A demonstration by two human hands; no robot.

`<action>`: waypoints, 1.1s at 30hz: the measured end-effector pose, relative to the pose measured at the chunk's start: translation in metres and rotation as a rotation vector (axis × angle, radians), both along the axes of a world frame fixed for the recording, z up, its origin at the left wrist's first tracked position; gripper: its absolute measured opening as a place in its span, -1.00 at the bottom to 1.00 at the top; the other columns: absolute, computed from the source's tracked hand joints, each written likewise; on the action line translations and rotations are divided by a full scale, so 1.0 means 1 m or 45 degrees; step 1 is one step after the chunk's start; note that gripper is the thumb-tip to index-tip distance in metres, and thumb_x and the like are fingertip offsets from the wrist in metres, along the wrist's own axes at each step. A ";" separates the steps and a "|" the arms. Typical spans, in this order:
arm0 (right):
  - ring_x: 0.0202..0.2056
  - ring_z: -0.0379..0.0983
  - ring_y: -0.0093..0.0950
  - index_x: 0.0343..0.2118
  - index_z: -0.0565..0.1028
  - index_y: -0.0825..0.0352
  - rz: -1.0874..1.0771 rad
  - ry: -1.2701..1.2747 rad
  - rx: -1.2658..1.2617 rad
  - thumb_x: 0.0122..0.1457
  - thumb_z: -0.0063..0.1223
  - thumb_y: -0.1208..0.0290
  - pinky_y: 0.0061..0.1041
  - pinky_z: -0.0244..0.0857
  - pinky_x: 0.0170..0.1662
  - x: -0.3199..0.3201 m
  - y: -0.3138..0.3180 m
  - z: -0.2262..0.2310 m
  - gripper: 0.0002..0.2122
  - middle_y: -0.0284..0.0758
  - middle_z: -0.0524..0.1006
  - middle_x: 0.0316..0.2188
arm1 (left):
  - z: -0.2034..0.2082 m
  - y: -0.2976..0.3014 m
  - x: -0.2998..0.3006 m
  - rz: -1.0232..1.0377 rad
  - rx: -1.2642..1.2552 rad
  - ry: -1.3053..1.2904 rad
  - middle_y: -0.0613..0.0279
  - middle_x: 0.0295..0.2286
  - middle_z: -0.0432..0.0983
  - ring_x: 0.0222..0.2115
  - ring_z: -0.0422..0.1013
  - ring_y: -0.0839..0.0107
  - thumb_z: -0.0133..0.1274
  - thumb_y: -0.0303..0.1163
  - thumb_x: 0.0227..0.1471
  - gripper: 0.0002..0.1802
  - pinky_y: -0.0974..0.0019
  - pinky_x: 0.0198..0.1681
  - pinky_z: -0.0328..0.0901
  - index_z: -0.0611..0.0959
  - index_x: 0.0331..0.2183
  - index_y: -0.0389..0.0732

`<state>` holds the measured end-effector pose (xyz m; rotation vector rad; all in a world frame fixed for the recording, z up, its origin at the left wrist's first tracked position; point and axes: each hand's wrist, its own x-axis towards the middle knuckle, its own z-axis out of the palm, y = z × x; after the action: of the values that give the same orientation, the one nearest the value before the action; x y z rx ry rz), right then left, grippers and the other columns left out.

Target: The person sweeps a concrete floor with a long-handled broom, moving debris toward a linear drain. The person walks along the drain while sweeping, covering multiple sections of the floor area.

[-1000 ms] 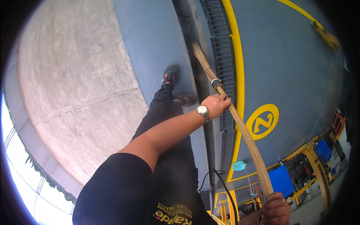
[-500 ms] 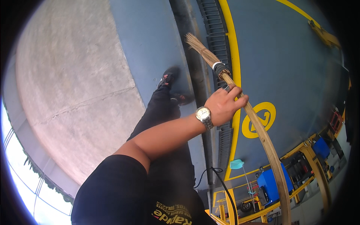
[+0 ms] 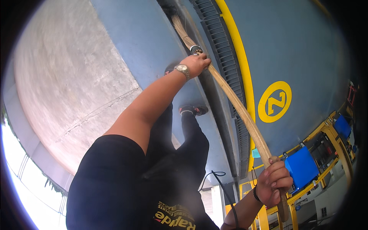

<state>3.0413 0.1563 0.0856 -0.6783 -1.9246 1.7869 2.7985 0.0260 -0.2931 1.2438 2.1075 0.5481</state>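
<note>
My left hand [image 3: 196,64], with a metal watch at the wrist, is closed round the wooden handle of a stick broom [image 3: 239,106], just behind the dark binding of its bristles. Lower right, my right hand [image 3: 273,182], with a dark beaded bracelet, grips the same handle near its end. The broom slants from upper left to lower right. Its tan bristles [image 3: 182,32] reach into a narrow, dark floor channel [image 3: 211,86]; their contact with its bottom is hard to make out.
A black slotted grate [image 3: 220,40] and a yellow line [image 3: 238,46] run beside the channel. My shoes [image 3: 194,110] stand on blue-grey floor left of it. A black cable [image 3: 227,193] hangs near my body. A blue box [image 3: 301,166] and yellow frames [image 3: 329,132] stand lower right.
My left hand and the bristles have moved up and left, the bristles now inside the channel. My right hand has come into view on the handle. My feet have shifted.
</note>
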 end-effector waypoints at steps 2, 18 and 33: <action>-0.51 0.35 -0.45 -0.53 0.31 0.17 0.035 -0.038 -0.013 0.13 0.12 0.13 -0.24 0.22 -0.18 0.021 0.008 0.003 -0.71 -0.41 0.38 -0.64 | -0.012 -0.005 0.036 0.051 0.059 -0.007 0.14 -0.17 0.48 -0.22 0.54 0.10 0.06 -0.34 0.13 -0.73 0.11 -0.14 0.45 0.59 -0.09 -0.05; -0.52 0.31 -0.50 -0.59 0.29 0.15 0.196 -0.235 -0.013 0.08 0.10 0.17 -0.31 0.14 -0.23 0.241 0.066 0.059 -0.73 -0.46 0.31 -0.66 | 0.012 0.041 0.343 0.077 0.083 -0.241 0.13 -0.26 0.46 -0.33 0.55 0.14 0.10 -0.34 0.09 -0.81 0.11 -0.26 0.47 0.61 -0.20 -0.10; -0.57 0.24 -0.54 -0.52 0.34 0.17 0.529 0.181 0.344 0.19 0.03 0.23 -0.45 0.17 -0.43 0.224 0.074 0.165 -0.78 -0.47 0.30 -0.62 | 0.143 0.039 0.213 0.571 0.499 0.254 0.05 -0.20 0.48 -0.31 0.54 0.11 0.07 -0.48 0.01 -0.71 0.12 -0.20 0.44 0.60 -0.15 -0.16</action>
<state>3.2649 0.2299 0.2507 -0.0574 -2.2679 1.6926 3.0118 0.0647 -0.1498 1.0530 2.5522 1.1177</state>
